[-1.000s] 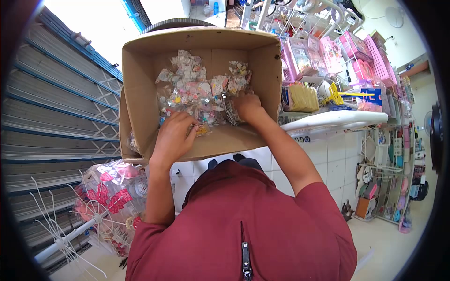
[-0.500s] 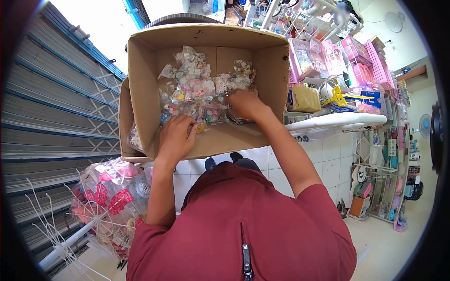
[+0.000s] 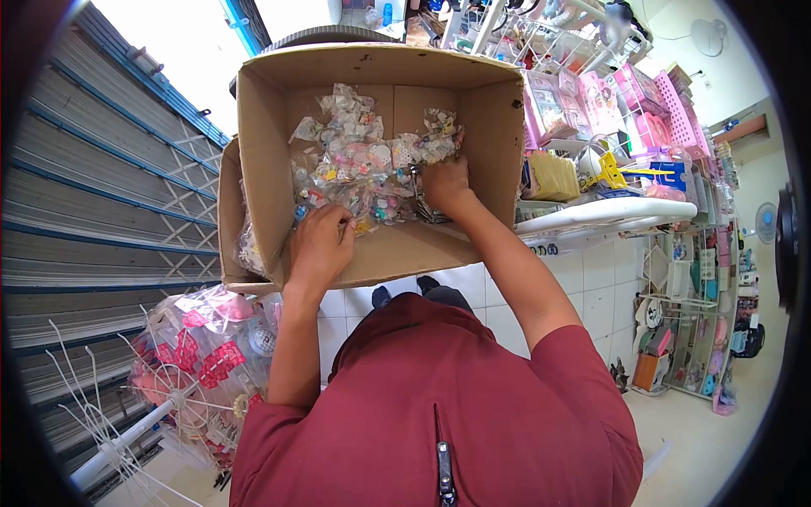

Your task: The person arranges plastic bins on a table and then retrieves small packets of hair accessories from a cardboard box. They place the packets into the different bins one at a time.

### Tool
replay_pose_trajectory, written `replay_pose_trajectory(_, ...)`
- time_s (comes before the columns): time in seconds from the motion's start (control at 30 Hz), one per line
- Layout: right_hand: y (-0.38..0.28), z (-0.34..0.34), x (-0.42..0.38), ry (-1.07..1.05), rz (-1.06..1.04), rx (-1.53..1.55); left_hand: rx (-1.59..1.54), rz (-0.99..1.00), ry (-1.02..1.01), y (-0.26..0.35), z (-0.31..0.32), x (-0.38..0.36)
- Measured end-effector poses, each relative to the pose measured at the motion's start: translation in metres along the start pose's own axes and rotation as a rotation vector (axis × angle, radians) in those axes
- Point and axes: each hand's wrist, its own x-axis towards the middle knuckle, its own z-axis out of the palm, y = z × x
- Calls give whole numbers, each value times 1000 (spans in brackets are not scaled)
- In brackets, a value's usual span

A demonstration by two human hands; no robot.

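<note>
A brown cardboard box (image 3: 439,245) holds a heap of small clear plastic packets (image 3: 359,156) with colourful bits inside. At the heap's near left side, my left hand (image 3: 323,243) rests with its fingers curled in among the packets; what they hold, if anything, is hidden. My right hand (image 3: 445,182) reaches into the right part of the box. Its fingers are bent closed beside a stack of flat, dark-edged pieces (image 3: 429,203), and its fingertips cannot be seen.
To the right, a white rail (image 3: 608,215) fronts shelves of pink boxed goods (image 3: 642,97) and a yellow item (image 3: 610,173). Wrapped goods (image 3: 211,338) hang on a wire stand at lower left. A metal shutter (image 3: 110,194) lines the left side.
My right hand has shifted slightly right within the box, and more of the flat stack shows beside it. My left hand stays at about the same place on the heap.
</note>
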Motion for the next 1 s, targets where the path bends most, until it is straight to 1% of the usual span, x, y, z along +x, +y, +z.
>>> replay_pose_trajectory(0.1,7,14,3,76,-2,-16,-2,-6,7,1,-1,0)
replay_pose_trajectory(0.17,9,10,3,133,51,139,-5,-11,18,2,-3,1)
replay_pose_trajectory(0.2,12,10,0,138,52,137,-25,-20,15,2,-4,0)
replay_pose_trajectory(0.27,14,-15,-19,217,39,202,-45,-25,16,3,-6,0)
replay_pose_trajectory(0.3,17,-20,-24,223,40,201,-92,-58,9,4,-8,1)
replay_pose_trajectory(0.37,21,-29,-38,513,-92,363,-139,-85,-6,8,-12,-1)
replay_pose_trajectory(0.4,21,-33,-46,517,-80,365,-179,-71,0,11,-15,0)
replay_pose_trajectory(0.47,21,-48,-67,536,-87,994,-216,-31,-5,15,-17,5)
replay_pose_trajectory(0.5,20,-54,-81,548,-64,1002,-312,12,-1,18,-16,6)
replay_pose_trajectory(0.53,21,-61,-95,444,-112,1240,-409,60,5,21,-14,8)
replay_pose_trajectory(0.57,23,-62,-108,335,-162,1474,-408,85,-14,24,-14,11)
replay_pose_trajectory(0.6,26,-57,-119,320,-236,1510,-634,61,-144,29,-14,11)
replay_pose_trajectory(0.63,29,-56,-134,346,-209,1511,-860,34,-281,34,-11,11)
replay_pose_trajectory(0.67,31,-61,-152,353,-304,1545,-968,47,-353,39,-6,8)
replay_pose_trajectory(0.7,36,-66,-172,365,-396,1574,-973,80,-387,48,-3,2)
replay_pose_trajectory(0.77,55,-71,-213,498,-533,1442,-1120,43,-560,79,-1,-7)
replay_pose_trajectory(0.8,65,-71,-234,442,-505,1503,-1111,78,-583,99,1,-13)
replay_pose_trajectory(0.83,79,-64,-252,396,-541,1501,-1100,111,-609,122,5,-19)
replay_pose_trajectory(0.9,109,-54,-293,411,-448,1486,-948,223,-610,169,22,-26)
replay_pose_trajectory(0.93,127,-50,-313,453,-415,1477,-815,407,-549,198,33,-25)
replay_pose_trajectory(0.97,143,-44,-335,465,-341,1537,-765,526,-536,219,51,-24)
replay_pose_trajectory(1.0,158,-36,-356,472,-271,1600,-738,530,-598,239,67,-27)
